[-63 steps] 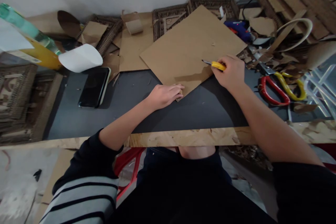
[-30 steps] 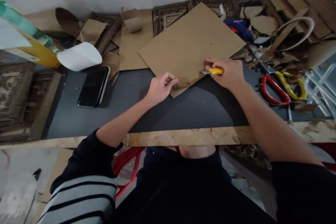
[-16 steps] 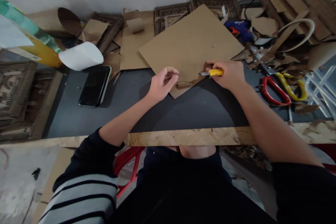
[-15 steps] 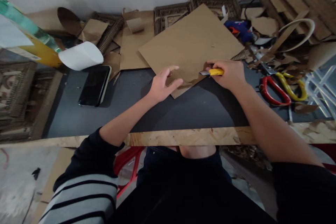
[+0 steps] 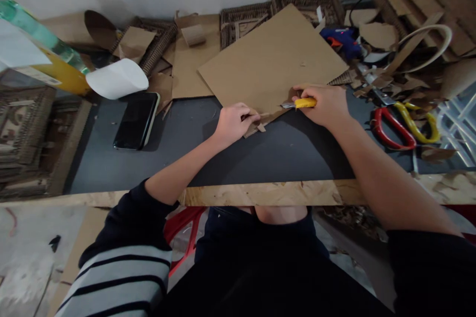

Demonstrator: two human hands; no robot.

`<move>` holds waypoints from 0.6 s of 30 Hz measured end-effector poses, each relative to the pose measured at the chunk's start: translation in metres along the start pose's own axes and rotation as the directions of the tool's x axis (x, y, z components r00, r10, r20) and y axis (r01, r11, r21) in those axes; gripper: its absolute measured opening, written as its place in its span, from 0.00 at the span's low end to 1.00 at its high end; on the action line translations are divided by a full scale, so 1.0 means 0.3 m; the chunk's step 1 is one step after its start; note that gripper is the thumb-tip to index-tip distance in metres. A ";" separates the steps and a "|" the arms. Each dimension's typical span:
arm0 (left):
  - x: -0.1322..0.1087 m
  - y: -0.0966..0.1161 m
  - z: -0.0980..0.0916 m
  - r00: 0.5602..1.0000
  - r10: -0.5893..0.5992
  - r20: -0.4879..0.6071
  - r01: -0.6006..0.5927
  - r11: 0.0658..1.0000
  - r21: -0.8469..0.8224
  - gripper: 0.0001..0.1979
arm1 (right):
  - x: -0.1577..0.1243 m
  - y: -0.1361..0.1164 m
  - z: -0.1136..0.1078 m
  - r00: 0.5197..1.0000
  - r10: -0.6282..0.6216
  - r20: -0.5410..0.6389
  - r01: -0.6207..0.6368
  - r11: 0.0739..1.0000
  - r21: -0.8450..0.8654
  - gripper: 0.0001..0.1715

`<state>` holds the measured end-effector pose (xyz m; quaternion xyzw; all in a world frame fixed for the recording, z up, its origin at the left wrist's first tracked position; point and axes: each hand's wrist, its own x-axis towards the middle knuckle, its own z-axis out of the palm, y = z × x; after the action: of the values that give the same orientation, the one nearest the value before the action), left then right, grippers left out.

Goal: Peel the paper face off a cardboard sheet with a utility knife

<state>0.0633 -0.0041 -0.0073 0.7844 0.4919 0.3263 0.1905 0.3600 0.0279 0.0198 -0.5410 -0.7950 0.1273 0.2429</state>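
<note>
A large brown cardboard sheet (image 5: 271, 62) lies slanted on the dark work mat (image 5: 223, 158). My left hand (image 5: 232, 123) is closed, pinching a narrow cut strip of cardboard (image 5: 256, 126) at the sheet's near corner. My right hand (image 5: 325, 104) is wrapped round a yellow utility knife (image 5: 303, 103), whose blade points left at the sheet's near edge. Both forearms reach over the table's wooden front edge (image 5: 260, 193).
A black phone (image 5: 137, 120) lies on the mat at left, beside a white paper roll (image 5: 117, 79). Red and yellow scissors (image 5: 403, 124) lie at right. A blue glue gun (image 5: 342, 39), woven cardboard frames (image 5: 241, 22) and cardboard scraps crowd the back.
The knife hand drew back from the sheet's middle to its near edge. My left hand went from resting flat on the corner to opening, then pinching the cut strip.
</note>
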 end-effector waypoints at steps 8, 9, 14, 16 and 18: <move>0.020 -0.061 0.036 0.953 -0.285 -0.102 0.220 0.884 -0.413 0.15 | -0.003 0.006 0.002 1.000 -0.003 0.010 0.003 1.000 -0.016 0.20; 0.021 -0.063 0.037 0.944 -0.306 -0.124 0.222 0.865 -0.450 0.16 | -0.003 0.005 0.001 1.000 0.000 0.011 0.000 1.000 -0.015 0.20; 0.027 -0.077 0.042 0.867 -0.409 -0.284 0.193 0.802 -0.565 0.22 | -0.005 0.000 -0.001 1.000 0.022 0.008 -0.022 1.000 -0.005 0.18; 0.040 -0.109 0.024 0.829 -0.444 -0.341 0.193 0.798 -0.571 0.24 | -0.005 0.006 0.002 1.000 0.009 -0.001 -0.009 1.000 -0.002 0.18; 0.060 -0.166 -0.035 0.786 -0.454 -0.420 0.154 0.801 -0.578 0.26 | -0.002 0.016 0.008 1.000 -0.013 -0.010 0.013 1.000 -0.009 0.17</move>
<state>0.0292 0.0338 -0.0249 0.4859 0.5438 0.6156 0.2986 0.3627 0.0293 0.0155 -0.5374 -0.7980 0.1194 0.2452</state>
